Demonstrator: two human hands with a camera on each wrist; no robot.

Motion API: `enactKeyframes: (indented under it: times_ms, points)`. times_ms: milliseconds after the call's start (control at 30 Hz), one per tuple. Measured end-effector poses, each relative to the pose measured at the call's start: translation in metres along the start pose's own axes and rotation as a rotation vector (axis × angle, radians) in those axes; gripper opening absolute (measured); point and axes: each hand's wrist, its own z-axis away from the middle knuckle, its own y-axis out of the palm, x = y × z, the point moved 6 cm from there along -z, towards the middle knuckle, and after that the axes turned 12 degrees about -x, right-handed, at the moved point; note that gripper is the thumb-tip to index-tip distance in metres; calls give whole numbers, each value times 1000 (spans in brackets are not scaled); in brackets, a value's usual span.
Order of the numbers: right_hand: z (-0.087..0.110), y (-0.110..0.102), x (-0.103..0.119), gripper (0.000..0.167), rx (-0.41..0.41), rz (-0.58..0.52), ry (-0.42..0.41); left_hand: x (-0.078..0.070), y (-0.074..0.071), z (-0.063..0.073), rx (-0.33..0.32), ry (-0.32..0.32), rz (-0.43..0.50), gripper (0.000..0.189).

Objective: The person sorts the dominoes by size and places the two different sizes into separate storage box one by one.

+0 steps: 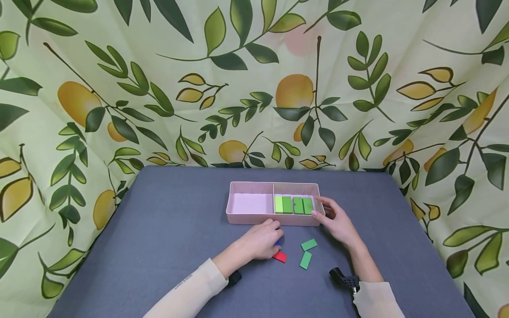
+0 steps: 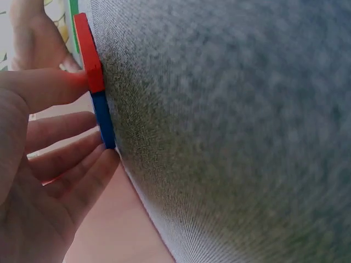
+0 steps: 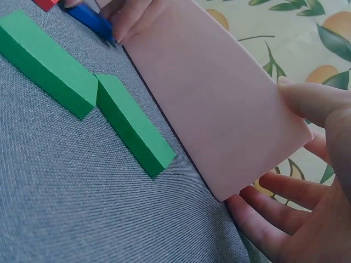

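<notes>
My left hand [image 1: 263,240] is down on the table before the pink box, its thumb and fingertips pinching a small blue block [image 2: 104,120] by its ends. End to end with the blue block lies a red block [image 1: 280,256], beside the thumb. The right hand [image 1: 338,222] holds the right end of the two-compartment pink box [image 1: 254,218], thumb up at the rim and fingers against the end wall. Several green blocks [image 1: 287,205], one of them lighter, lie side by side in the box's right compartment; the left compartment holds nothing.
Two green blocks [image 1: 309,244] lie at an angle to each other on the dark cloth-covered table [image 1: 171,229], between the hands and in front of the box. Behind the table hangs a leaf-and-fruit patterned curtain [image 1: 254,145]. A black device [image 1: 343,279] sits at the right wrist.
</notes>
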Motion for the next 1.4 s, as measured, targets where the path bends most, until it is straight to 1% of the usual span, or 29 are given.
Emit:
enactKeyframes:
  times_ms: [133,300,567,733,900,1100,1167,1267,1400]
  points:
    - [0,0,0,62,-1,1,2,-1,-2,1,-16,22,5,24]
    - [1,0,0,62,-1,6,3,-2,-10,3,-44,45,10,23]
    - [0,0,1,62,-2,6,2,-6,-28,5,-75,92,33,22]
    - [1,0,1,62,-3,11,5,-3,-46,5,-99,94,64,24]
    - [1,0,0,63,-5,13,9,5,-65,2,-151,84,70,25]
    - [1,0,0,63,0,4,15,20,-80,-2,-212,58,73,19]
    - [1,0,0,63,1,-2,19,26,-83,-5,-227,40,85,21]
    - [1,0,1,63,4,-9,27,37,-87,-9,-230,-3,99,27]
    - [1,0,1,64,5,-11,33,50,-87,-14,-232,-42,83,29]
